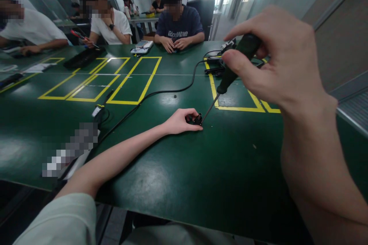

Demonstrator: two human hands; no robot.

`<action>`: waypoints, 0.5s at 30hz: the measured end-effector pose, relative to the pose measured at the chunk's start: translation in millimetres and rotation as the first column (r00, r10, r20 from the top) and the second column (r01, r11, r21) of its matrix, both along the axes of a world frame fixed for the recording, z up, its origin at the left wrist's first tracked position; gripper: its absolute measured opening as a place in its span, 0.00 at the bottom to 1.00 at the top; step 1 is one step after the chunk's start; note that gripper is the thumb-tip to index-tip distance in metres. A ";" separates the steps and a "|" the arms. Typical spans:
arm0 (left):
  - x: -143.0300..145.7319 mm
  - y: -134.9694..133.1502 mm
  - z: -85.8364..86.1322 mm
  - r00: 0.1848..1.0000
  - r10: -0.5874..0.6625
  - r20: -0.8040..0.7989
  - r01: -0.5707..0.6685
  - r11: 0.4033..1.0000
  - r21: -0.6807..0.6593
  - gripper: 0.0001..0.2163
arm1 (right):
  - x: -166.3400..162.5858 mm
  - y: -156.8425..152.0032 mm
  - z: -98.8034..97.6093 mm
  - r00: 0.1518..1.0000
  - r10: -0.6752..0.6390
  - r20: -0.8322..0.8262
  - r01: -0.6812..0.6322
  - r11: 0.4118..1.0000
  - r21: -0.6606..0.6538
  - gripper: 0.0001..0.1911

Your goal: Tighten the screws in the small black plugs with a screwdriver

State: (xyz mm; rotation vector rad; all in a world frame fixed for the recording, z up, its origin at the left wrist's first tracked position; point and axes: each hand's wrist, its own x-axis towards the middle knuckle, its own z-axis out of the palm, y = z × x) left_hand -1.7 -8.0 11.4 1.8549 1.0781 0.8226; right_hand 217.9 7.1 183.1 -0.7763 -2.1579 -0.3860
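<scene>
The right hand (283,57), raised nearest the camera, is closed around the handle of a screwdriver (229,78), its shaft slanting down toward the left hand. The left hand (182,121), low on the green tabletop (244,176), pinches a small black part (197,119) between thumb and fingers. The tip meets or nearly meets that part; it is too small to be sure. Beyond the left hand curves a black cable (172,91); farther off, across from both hands, sits a person in a dark shirt (179,23).
</scene>
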 end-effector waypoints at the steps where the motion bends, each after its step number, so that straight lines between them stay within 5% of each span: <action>1: -0.1 0.0 0.1 1.000 0.002 -0.004 -0.002 1.000 0.000 0.16 | -0.7 -1.0 0.2 1.000 -0.016 -0.012 0.016 1.000 -0.007 0.25; 5: -0.7 0.7 -0.3 1.000 0.006 -0.010 -0.006 1.000 0.007 0.16 | -1.2 -3.6 0.3 0.996 0.068 -0.059 -0.072 0.996 -0.055 0.20; 8: -1.0 1.0 -0.8 1.000 -0.006 0.000 0.006 1.000 0.012 0.16 | -1.5 -3.5 0.1 0.985 0.144 -0.092 -0.151 0.985 -0.083 0.27; 11: -1.2 0.8 -0.5 1.000 -0.007 0.003 0.007 1.000 0.007 0.16 | -1.9 -3.5 -0.1 0.989 0.098 -0.111 -0.106 0.992 -0.072 0.31; 15: -1.5 0.2 0.6 1.000 0.002 -0.012 -0.002 1.000 -0.009 0.16 | -0.7 -5.1 -0.8 0.991 0.036 -0.126 -0.047 0.995 -0.083 0.23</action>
